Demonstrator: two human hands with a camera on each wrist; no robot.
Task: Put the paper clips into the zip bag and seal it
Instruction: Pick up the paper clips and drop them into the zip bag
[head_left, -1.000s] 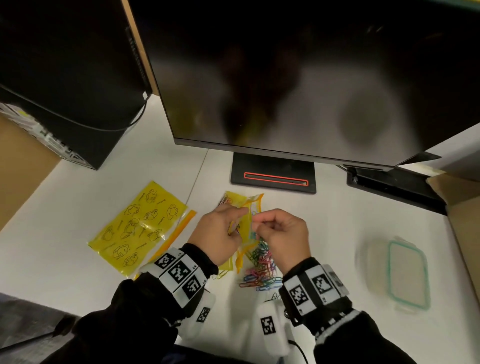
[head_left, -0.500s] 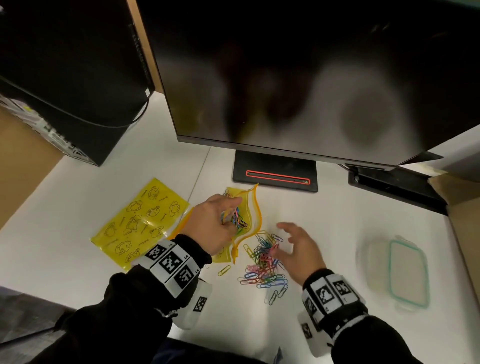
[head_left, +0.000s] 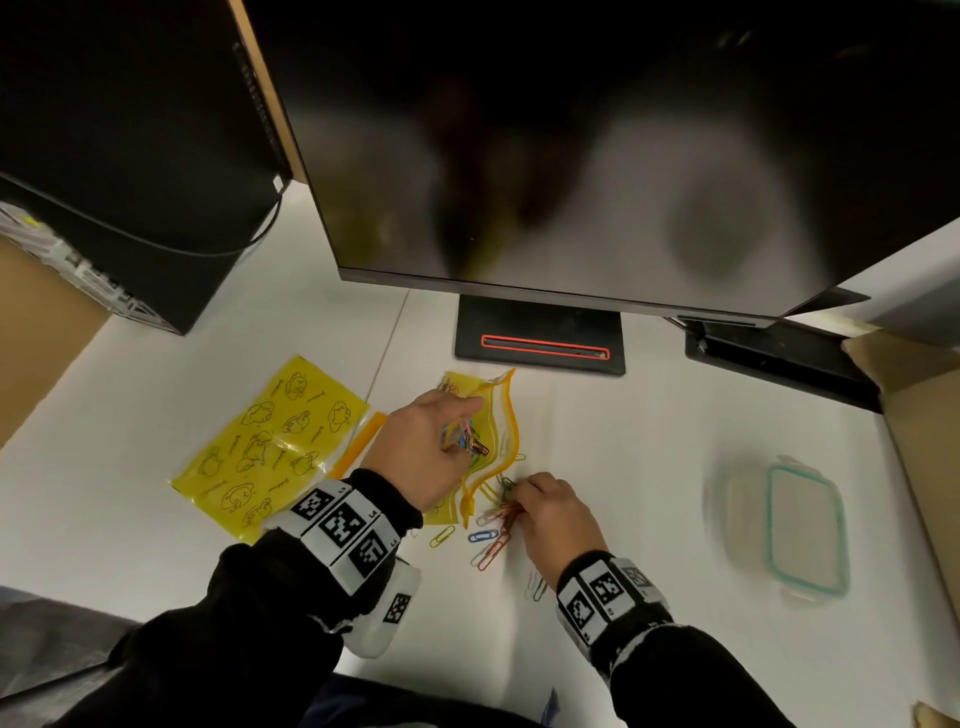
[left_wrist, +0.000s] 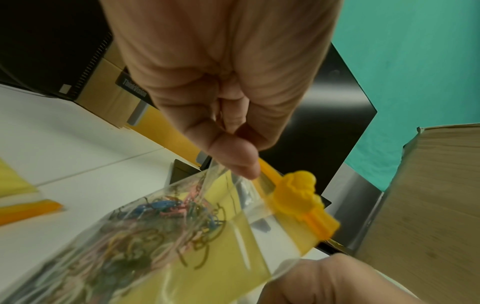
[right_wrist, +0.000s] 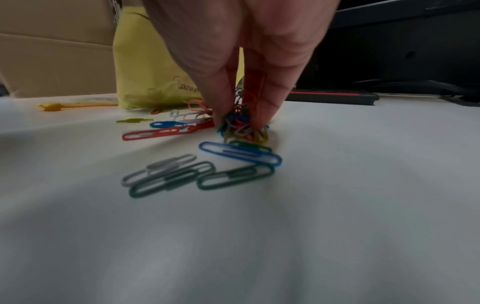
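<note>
A yellow zip bag (head_left: 496, 434) (left_wrist: 161, 236) with an orange zip strip stands open on the white desk, several coloured paper clips inside it. My left hand (head_left: 423, 452) (left_wrist: 233, 156) pinches its upper edge near the orange slider (left_wrist: 298, 197) and holds the mouth open. Just right of the bag, my right hand (head_left: 545, 506) (right_wrist: 239, 121) pinches a bunch of paper clips (right_wrist: 240, 126) on the desk. More loose clips (head_left: 485, 543) (right_wrist: 200, 170) lie scattered in front of that hand.
A second yellow zip bag (head_left: 270, 447) lies flat at the left. A clear box with a green-rimmed lid (head_left: 784, 527) stands at the right. A monitor (head_left: 571, 156) and its base (head_left: 540, 343) fill the back; a cardboard box (head_left: 919, 415) is at far right.
My right hand left the bag's mouth, dropped to the clip pile and has closed its fingertips on a bunch. The left hand keeps holding the bag open.
</note>
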